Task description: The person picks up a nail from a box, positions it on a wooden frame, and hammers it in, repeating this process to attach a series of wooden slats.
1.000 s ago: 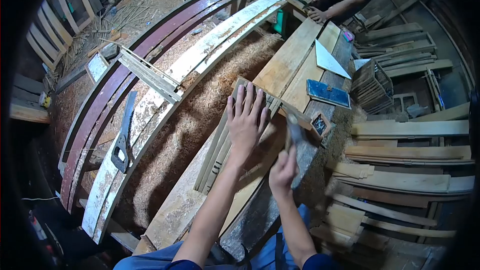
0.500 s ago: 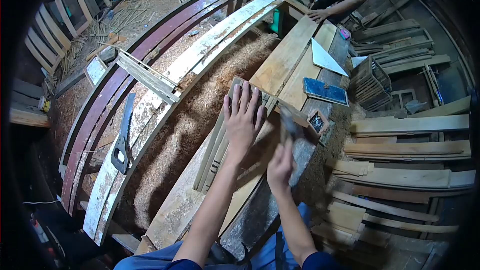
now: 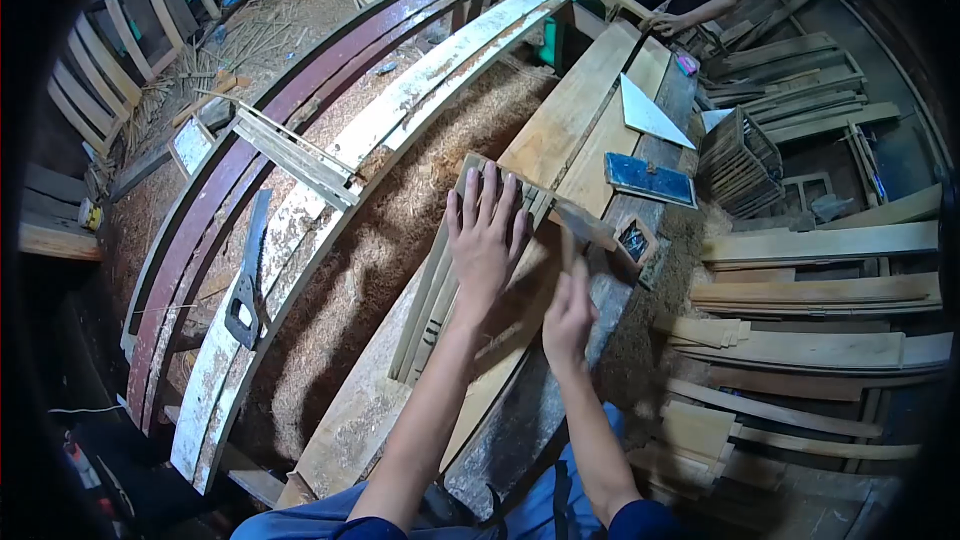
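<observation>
My left hand (image 3: 482, 255) lies flat, fingers stretched, on top of a bundle of wooden strips (image 3: 425, 315) with dark pencil-like marks near the lower end. The strips rest on a long plank (image 3: 345, 430) of the bench. To the right, my right hand (image 3: 570, 320) is closed round the wooden handle of a hammer (image 3: 568, 248), whose head is hard to make out. The hammer is close to a short wooden piece (image 3: 585, 223) at the far end of the strips. Beside that piece stands a small wooden box (image 3: 634, 242) with what look like nails.
A blue whetstone-like block (image 3: 650, 180) and a white triangle (image 3: 650, 112) lie on the bench's right side. A handsaw (image 3: 244, 285) rests on the curved white beam (image 3: 300, 225) at left. Stacked boards (image 3: 810, 292) fill the right. Another person's hand (image 3: 665, 24) is at the bench's far end.
The hammer and my right hand have shifted slightly, and the hammer head is less visible. My left hand stays on the strips. The other person's hand has lifted from the plank onto a dark tool.
</observation>
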